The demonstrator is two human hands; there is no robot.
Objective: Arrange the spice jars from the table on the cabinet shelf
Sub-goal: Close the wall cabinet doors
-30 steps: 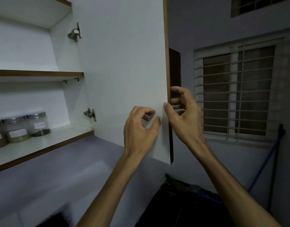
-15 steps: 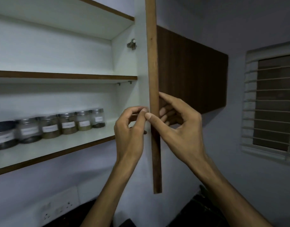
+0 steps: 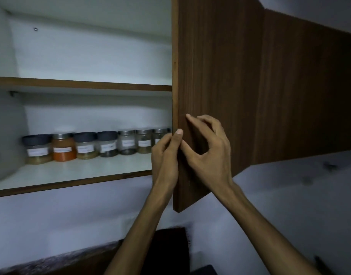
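Several spice jars (image 3: 87,145) with white labels stand in a row along the back of the lower cabinet shelf (image 3: 71,181); one holds orange powder (image 3: 63,147). The brown cabinet door (image 3: 216,76) is swung partway across the opening and hides the row's right end. My left hand (image 3: 166,155) pinches the door's free edge from the inside. My right hand (image 3: 208,153) grips the same edge from the outer face, fingers bent on the wood.
An upper shelf (image 3: 81,85) is bare. A second brown door (image 3: 309,86) to the right is closed. The left door's white inner face (image 3: 5,135) stands open at the left edge. Below are a white wall and a dark countertop (image 3: 51,262).
The door has swung from wide open toward the cabinet, now showing its brown outer face. Both hands stayed on its edge, and my view turned left, revealing more jars.
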